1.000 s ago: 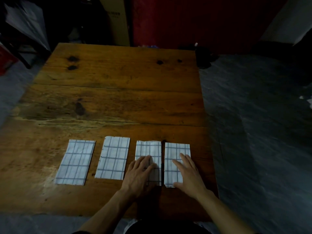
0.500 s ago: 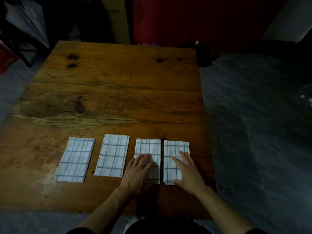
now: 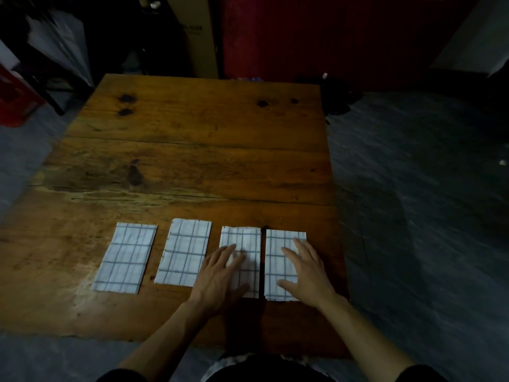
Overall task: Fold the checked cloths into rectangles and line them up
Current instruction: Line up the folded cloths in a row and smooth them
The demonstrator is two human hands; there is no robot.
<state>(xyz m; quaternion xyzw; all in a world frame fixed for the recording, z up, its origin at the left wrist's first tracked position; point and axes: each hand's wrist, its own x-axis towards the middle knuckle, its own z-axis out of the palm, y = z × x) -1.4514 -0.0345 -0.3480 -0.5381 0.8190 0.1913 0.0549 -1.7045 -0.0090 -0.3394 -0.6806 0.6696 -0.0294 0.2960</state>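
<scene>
Several white checked cloths, each folded into a rectangle, lie in a row near the front of the wooden table [image 3: 192, 150]. The leftmost cloth [image 3: 126, 256] and the second cloth [image 3: 186, 250] lie untouched. My left hand [image 3: 220, 274] rests flat, fingers spread, on the lower left of the third cloth [image 3: 246, 241]. My right hand [image 3: 305, 268] lies flat on the rightmost cloth [image 3: 278, 249], which sits close to the table's right edge. A narrow dark gap separates these two cloths.
The table's far half is bare wood with dark knots. A cardboard box [image 3: 192, 34] and a red panel [image 3: 330, 31] stand behind it. A dark object [image 3: 336, 95] sits on the grey floor by the far right corner.
Both hands stay flat on the two right cloths; the left hand's fingers shifted slightly over the third cloth. The cloths keep their places.
</scene>
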